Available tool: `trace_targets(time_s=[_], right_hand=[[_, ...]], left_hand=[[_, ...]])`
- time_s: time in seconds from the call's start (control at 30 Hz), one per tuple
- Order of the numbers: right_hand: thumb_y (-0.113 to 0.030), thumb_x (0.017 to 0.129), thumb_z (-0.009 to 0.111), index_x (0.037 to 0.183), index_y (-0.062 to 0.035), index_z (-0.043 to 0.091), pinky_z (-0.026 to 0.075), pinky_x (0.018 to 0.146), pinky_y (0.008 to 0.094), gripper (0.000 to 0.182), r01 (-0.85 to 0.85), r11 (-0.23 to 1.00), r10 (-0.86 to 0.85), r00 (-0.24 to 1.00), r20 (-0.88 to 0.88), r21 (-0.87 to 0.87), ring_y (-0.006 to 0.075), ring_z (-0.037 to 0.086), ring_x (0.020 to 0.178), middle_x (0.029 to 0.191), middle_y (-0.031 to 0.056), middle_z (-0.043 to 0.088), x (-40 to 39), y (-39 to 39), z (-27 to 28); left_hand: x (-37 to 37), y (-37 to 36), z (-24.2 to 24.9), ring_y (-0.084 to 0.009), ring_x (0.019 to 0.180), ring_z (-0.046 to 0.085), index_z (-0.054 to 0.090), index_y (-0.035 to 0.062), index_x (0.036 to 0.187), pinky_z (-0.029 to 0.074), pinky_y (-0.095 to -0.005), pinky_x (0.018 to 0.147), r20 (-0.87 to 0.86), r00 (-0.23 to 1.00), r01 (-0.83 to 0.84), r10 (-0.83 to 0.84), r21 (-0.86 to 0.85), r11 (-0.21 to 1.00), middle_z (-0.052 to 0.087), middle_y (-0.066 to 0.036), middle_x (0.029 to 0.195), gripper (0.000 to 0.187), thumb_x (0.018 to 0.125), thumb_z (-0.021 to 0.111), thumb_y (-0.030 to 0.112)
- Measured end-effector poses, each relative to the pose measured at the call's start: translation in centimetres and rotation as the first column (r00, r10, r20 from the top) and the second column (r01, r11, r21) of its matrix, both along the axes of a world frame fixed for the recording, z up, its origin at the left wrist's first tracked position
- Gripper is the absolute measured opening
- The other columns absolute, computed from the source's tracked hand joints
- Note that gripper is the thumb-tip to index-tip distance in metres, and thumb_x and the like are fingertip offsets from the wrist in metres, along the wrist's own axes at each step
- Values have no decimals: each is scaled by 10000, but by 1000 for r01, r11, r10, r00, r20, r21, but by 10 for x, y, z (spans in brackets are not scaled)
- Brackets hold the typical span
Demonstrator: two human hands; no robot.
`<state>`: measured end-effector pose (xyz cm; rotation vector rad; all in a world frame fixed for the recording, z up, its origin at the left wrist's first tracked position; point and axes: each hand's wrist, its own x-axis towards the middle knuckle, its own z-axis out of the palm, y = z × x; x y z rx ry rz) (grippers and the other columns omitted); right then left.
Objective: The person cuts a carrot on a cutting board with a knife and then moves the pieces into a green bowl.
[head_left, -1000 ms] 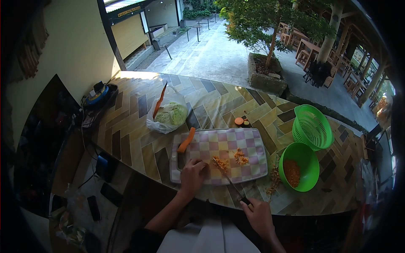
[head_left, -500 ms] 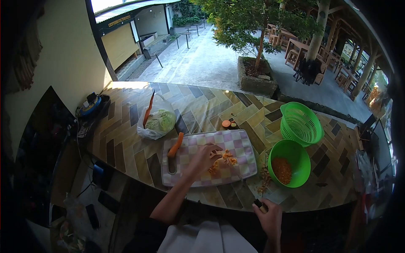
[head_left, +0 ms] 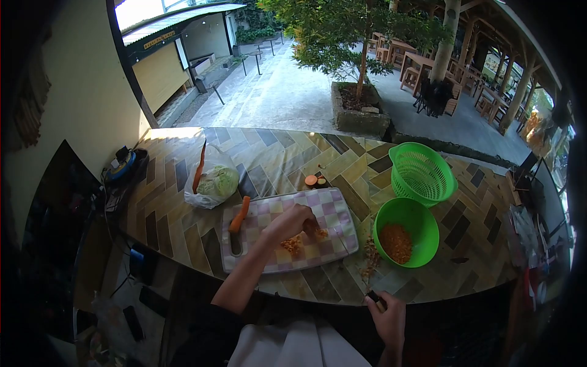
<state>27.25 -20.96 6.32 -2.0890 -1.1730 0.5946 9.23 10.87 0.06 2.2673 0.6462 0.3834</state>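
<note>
My left hand (head_left: 298,221) reaches over the checkered cutting board (head_left: 272,211), its fingers bent down and gathered around chopped carrot (head_left: 321,233). More orange bits (head_left: 291,245) lie beside it on the board. In my right hand (head_left: 389,315), below the table's front edge, is the dark handle of a knife (head_left: 374,298). The thin blade points up and left toward the board and is hard to make out. A carrot piece (head_left: 240,215) rests at the board's left side, near the handle slot.
A green bowl (head_left: 432,235) holds chopped orange bits, with a green strainer basket (head_left: 422,171) behind it. Scraps (head_left: 370,260) lie left of the bowl. A plastic bag with cabbage (head_left: 214,183) and a long carrot (head_left: 199,171) stands back left. Cut carrot ends (head_left: 311,180) sit behind the board.
My left hand has moved slightly right across the board, and its fingers now cover much of the right-hand clump of carrot bits. My right hand keeps the knife low. The view has turned slightly right.
</note>
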Motion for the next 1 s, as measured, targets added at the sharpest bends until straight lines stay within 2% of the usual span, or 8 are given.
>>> trace_targets(time_s=[0.07, 0.23, 0.37, 0.47, 0.67, 0.77, 0.87, 1.0], right_hand=[[-205, 860, 734, 900, 37, 677, 476, 628, 421, 251, 5, 1000, -5, 1000, 3, 6, 382, 659, 699, 743, 223, 651, 1, -3, -2], [-216, 865, 731, 911, 43, 679, 485, 640, 424, 268, -33, 995, 32, 999, 13, 92, 395, 660, 717, 762, 231, 656, 0, -3, -10], [-231, 867, 730, 938, 53, 686, 503, 664, 412, 296, -50, 999, 50, 999, 17, 1, 395, 673, 749, 784, 238, 666, -1, -3, -12], [-239, 868, 730, 951, 59, 690, 509, 676, 409, 312, -78, 997, 78, 997, -10, 0, 394, 679, 764, 794, 243, 671, -5, -1, -7], [-239, 864, 731, 963, 59, 693, 508, 676, 413, 317, -109, 994, 110, 993, -43, 25, 394, 682, 769, 803, 250, 672, -10, 1, -8], [-236, 862, 731, 969, 60, 695, 510, 679, 411, 316, -119, 992, 120, 993, -18, 52, 392, 685, 770, 811, 251, 677, -12, 3, -5], [-238, 861, 731, 971, 61, 697, 515, 685, 407, 321, -149, 987, 148, 989, 15, 58, 394, 686, 771, 816, 249, 682, -14, 8, -5], [-246, 861, 729, 974, 60, 703, 522, 693, 403, 327, -235, 971, 236, 971, -29, 42, 399, 688, 783, 828, 248, 690, -21, 16, -8]], left_hand=[[-2, -1, -10, -271, 789, 714, 725, -44, 920, 560, -342, 734, 93, 995, -30, 39, -94, 995, 718, -177, 880, 328, 681, 559, -197], [-2, 0, 1, -263, 774, 714, 731, -31, 875, 551, -330, 734, -16, 1000, -9, 8, -7, 1000, 723, -168, 830, 240, 716, 587, -137], [-2, 2, 8, -258, 773, 711, 737, -16, 854, 546, -319, 731, -69, 998, 17, -13, 47, 999, 724, -154, 822, 159, 727, 650, -58], [-2, 0, 10, -236, 768, 714, 746, -8, 869, 549, -317, 733, -91, 996, -10, 10, -2, 1000, 732, -141, 829, 157, 715, 718, -8], [-5, 2, -6, -123, 781, 702, 759, -3, 908, 551, -275, 734, 5, 987, -158, 160, -150, 976, 749, -76, 845, 204, 716, 798, 53], [-20, -5, 10, -126, 765, 708, 760, -3, 897, 556, -272, 734, 117, 958, -237, 263, -197, 951, 754, -82, 831, 188, 721, 796, 55], [-51, -21, 19, -113, 768, 706, 761, 0, 915, 556, -259, 736, 138, 918, -323, 372, -287, 902, 753, -78, 839, 190, 738, 788, 64], [-99, -53, 20, -118, 781, 710, 759, 0, 925, 558, -257, 749, 96, 862, -453, 498, -298, 840, 751, -77, 845, 184, 751, 778, 57]])
